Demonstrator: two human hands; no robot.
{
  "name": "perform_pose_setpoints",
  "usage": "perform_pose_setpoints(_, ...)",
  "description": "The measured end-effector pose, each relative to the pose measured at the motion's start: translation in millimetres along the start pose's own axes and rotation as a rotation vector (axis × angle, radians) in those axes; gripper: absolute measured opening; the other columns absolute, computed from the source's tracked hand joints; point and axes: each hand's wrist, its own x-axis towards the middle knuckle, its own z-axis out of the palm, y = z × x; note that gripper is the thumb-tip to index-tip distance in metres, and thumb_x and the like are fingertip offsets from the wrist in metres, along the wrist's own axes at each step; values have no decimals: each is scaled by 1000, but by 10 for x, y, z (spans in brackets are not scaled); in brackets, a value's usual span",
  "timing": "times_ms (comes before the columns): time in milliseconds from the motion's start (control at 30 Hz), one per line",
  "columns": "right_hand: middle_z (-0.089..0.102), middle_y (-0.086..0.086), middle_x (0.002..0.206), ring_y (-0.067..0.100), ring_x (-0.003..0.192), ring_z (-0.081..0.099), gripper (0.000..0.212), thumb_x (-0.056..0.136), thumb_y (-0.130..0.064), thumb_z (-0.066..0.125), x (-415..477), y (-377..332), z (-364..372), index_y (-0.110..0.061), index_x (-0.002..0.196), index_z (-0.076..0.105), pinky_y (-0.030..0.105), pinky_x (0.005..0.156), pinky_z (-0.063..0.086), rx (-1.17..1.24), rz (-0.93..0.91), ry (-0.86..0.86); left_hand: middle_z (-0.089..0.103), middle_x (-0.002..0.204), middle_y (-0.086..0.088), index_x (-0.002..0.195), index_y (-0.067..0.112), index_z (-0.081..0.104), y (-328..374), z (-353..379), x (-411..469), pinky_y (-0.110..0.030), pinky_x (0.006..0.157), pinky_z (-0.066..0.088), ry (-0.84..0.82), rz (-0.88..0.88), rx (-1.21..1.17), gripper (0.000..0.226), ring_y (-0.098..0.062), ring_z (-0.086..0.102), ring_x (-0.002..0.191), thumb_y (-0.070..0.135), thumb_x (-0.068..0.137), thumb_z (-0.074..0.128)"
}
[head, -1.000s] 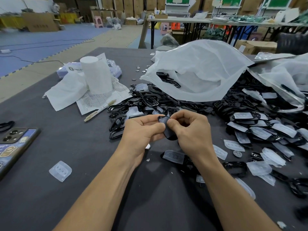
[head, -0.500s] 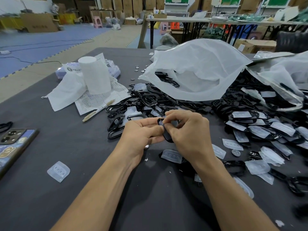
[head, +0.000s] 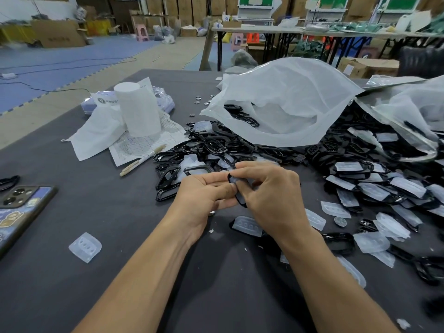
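Black frame [head: 241, 201], long axis near-upright

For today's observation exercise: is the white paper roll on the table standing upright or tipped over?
Upright: the white paper roll stands on its flat end, round top facing up.

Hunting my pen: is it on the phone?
No, the beige pen lies partly on the printed paper sheet, apart from the dark-cased phone.

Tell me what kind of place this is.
Most likely a warehouse or small factory with a hand-assembly bench: stacked cardboard boxes at the back, a heap of black plastic frames lies by a white bag on the grey table, and the left hand and right hand hold one frame.
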Motion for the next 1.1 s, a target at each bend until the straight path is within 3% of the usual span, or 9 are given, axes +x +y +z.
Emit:
perform_pose_setpoints(100, 76, -15, 101, 8, 85, 71, 15, 81, -11, 81, -2, -3, 2, -22, 90, 84, 35, 77, 61, -31, -71, 12, 79, 101, -19, 111, 0, 76, -5, -5, -2, -25, 70, 62, 1, -6, 9, 26, -23, 79, 88, -11, 90, 67)
perform_pose_setpoints(167, 70, -18, 110, 9, 83, 69, 10, 80, -12, 79, 2, 2, 4, -21, 84, 83, 35, 72, 60, -39, -85, 10, 79, 102, -20, 111, 0, 76, -14, -6, 1, -26, 71, 62, 1, -17, 12, 25, -26, 78, 90, -10, 90, 67)
perform_pose_setpoints(367, 71, -20, 110, 7, 89, 70, 11, 79, -13, 80, 12, 23, 18, -22, 84, 84, 28, 76, 58, -36, -75, -3, 80, 97, -18, 105, 1, 77, -24, 4, -3, -24, 68, 62, 9, -30, -5, 22, -24, 79, 87, -11, 90, 67)
perform_pose_setpoints(500, 54, -31, 125, 8, 93, 67, 11, 79, -8, 82, 24, 12, 19, -19, 81, 83, 24, 77, 55, -60, -46, -11, 80, 93, -15, 102, 2, 76, -32, 9, 3, -25, 67, 62, 27, -31, -7, 20, -21, 79, 82, -11, 89, 68)
perform_pose_setpoints(600, 60, -26, 115, 12, 89, 67, 10, 78, -6, 83, 33, 15, 4, -16, 76, 81, 27, 77, 54, -39, 35, -43, 80, 92, -16, 102, -2, 75, -42, 1, 12, -27, 69, 64, 42, -32, -7, 19, -22, 78, 81, -12, 88, 70)
perform_pose_setpoints(733, 77, -3, 83, 12, 77, 71, 13, 78, -9, 86, 69, 32, -37, -20, 75, 80, 35, 77, 59, -27, 117, -96, 79, 89, -18, 103, -4, 75, -52, -7, 0, -28, 66, 63, 29, -23, -15, 22, -26, 78, 77, -15, 85, 70)
perform_pose_setpoints(900, 74, -7, 80, 10, 75, 68, 16, 80, -8, 80, 43, 23, -16, -21, 73, 74, 33, 74, 57, -39, 98, -100, 79, 91, -17, 110, -7, 73, -37, 0, 3, -25, 65, 61, 28, -24, -18, 26, -22, 78, 77, -14, 86, 70)
perform_pose_setpoints(967, 74, -10, 77, 7, 69, 68, 19, 80, -6, 78, 61, 50, -25, -22, 72, 73, 26, 69, 56, 97, 187, -72, 79, 90, -16, 111, -7, 72, -19, 3, 6, -24, 65, 61, 11, -34, -61, 25, -22, 79, 78, -14, 88, 67)
perform_pose_setpoints(1100, 72, 0, 72, 13, 61, 60, 24, 86, 3, 72, 116, 93, -62, -17, 72, 72, 32, 59, 49, 544, 451, -33, 81, 91, -10, 110, 0, 72, 40, -13, 22, -21, 64, 60, 8, -71, -117, 24, -17, 79, 79, -12, 92, 61)
